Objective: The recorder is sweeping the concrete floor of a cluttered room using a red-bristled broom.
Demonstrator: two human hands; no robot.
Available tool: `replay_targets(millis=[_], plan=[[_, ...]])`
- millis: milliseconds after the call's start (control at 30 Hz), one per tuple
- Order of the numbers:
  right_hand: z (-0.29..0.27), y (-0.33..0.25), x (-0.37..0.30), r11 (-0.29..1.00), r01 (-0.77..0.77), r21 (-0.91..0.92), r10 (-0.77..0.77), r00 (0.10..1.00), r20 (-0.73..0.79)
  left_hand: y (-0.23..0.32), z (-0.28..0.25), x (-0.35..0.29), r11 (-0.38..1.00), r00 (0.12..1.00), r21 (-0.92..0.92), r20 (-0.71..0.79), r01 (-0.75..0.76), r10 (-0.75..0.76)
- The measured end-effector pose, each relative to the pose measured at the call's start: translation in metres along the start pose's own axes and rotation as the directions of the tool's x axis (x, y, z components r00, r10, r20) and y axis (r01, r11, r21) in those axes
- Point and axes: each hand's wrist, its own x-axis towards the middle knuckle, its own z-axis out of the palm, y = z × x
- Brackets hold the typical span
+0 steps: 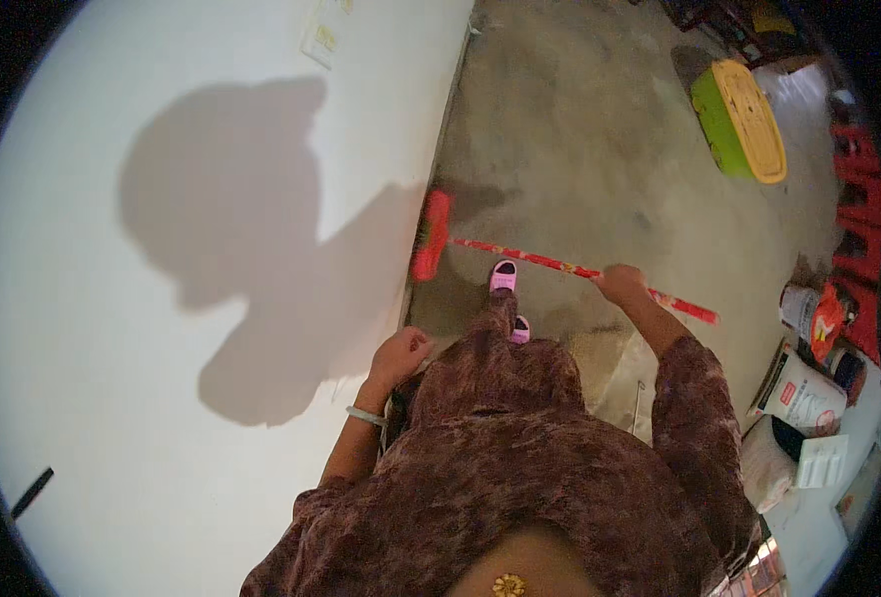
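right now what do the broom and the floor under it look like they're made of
Broom: likely plastic; red bristle head, glossy patterned wrap on the stick, gripped by the right hand. Floor: bare concrete by the look, matt grey, blotchy and dusty.

The right hand [620, 283] is closed around the patterned red handle of a broom [520, 254], whose red bristle head lies on the concrete floor [580, 149] right at the foot of the white wall [112, 418]. The left hand [399, 356] is loosely curled, empty, beside the brown dress [520, 448]. Pink slippers [503, 276] stand just behind the handle. A green and yellow tub [739, 119] sits well apart.
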Motion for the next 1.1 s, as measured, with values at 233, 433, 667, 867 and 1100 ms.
replay_targets(millis=[233,433,667,867,1100], plan=[[-0.042,0.047,0.026,0.992,-0.065,-0.106,0.054,0.993,-0.107,-0.034,-0.004,0.025,1.0,1.0,-0.009,-0.017,-0.009,0.009],[-0.049,0.053,-0.048,0.996,-0.027,-0.085,0.017,0.993,-0.115,-0.027,-0.009,0.048,0.991,0.992,-0.045,-0.018,-0.128,0.128],[-0.074,0.012,-0.044,0.983,0.129,-0.134,-0.134,0.99,-0.033,-0.001,-0.02,0.036,0.997,0.998,-0.045,0.012,-0.055,0.056],[-0.091,-0.034,0.023,0.877,0.388,-0.285,-0.368,0.922,0.121,0.031,-0.025,-0.014,0.986,0.986,-0.113,-0.099,0.121,-0.133],[-0.197,-0.004,0.038,0.824,0.432,-0.367,-0.411,0.901,0.138,0.135,0.009,-0.108,0.898,0.918,-0.33,-0.168,0.291,-0.359]])
